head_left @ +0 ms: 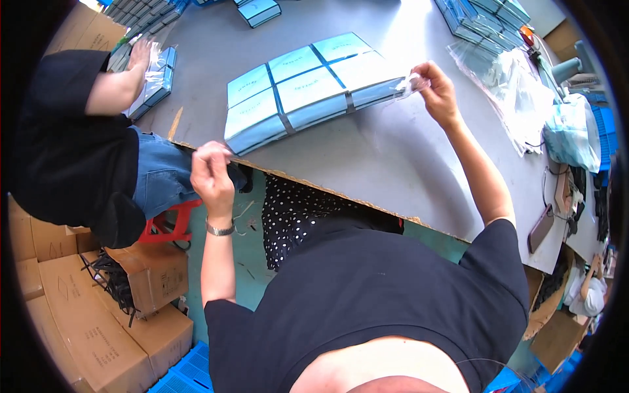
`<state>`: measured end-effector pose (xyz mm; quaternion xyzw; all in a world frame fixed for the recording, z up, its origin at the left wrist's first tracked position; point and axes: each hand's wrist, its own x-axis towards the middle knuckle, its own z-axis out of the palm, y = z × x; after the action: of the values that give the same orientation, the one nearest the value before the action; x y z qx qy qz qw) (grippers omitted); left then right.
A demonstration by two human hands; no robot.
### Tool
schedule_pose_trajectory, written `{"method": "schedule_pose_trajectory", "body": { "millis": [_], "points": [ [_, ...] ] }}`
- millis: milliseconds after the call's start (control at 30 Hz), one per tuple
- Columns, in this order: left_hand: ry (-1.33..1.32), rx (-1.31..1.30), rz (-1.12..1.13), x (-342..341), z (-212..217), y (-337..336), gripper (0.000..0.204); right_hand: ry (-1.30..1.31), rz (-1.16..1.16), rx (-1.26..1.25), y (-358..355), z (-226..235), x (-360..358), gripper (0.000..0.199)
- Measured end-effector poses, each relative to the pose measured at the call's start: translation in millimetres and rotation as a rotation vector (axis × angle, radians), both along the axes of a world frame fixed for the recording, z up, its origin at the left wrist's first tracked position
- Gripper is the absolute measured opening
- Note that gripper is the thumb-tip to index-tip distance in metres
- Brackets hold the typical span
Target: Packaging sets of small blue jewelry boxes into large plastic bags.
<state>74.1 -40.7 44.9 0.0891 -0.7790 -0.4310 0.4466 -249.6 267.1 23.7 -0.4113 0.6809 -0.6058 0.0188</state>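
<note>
In front of me a bundle of several light-blue boxes [308,72] lies on the grey table, with dark strips running between and around the boxes. My right hand [438,95] pinches crumpled clear plastic film [414,83] at the bundle's right end. At the near left corner, over the table edge, is my left hand [213,173], its fingers curled together. Whatever sits between those fingers is too small or blurred to make out. A metal-banded watch [220,228] is on my left wrist.
A co-worker's hand [139,56] rests on another wrapped blue bundle [157,82] at the left. Clear plastic bags [517,92] and more blue bundles [481,23] lie at the right, along with a phone [541,229]. Cardboard cartons [92,314] stand on the floor, lower left.
</note>
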Motion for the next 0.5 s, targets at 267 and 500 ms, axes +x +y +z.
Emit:
{"method": "schedule_pose_trajectory", "body": {
  "millis": [267, 500],
  "points": [
    [-0.009, 0.361, 0.381, -24, -36, -14, 0.036, -0.577, -0.068, 0.089, -20, 9, 16, 0.017],
    [-0.247, 0.318, 0.549, -10, -87, -13, 0.029, -0.162, -0.242, 0.599, -17, -19, 38, 0.034]
  ]
}}
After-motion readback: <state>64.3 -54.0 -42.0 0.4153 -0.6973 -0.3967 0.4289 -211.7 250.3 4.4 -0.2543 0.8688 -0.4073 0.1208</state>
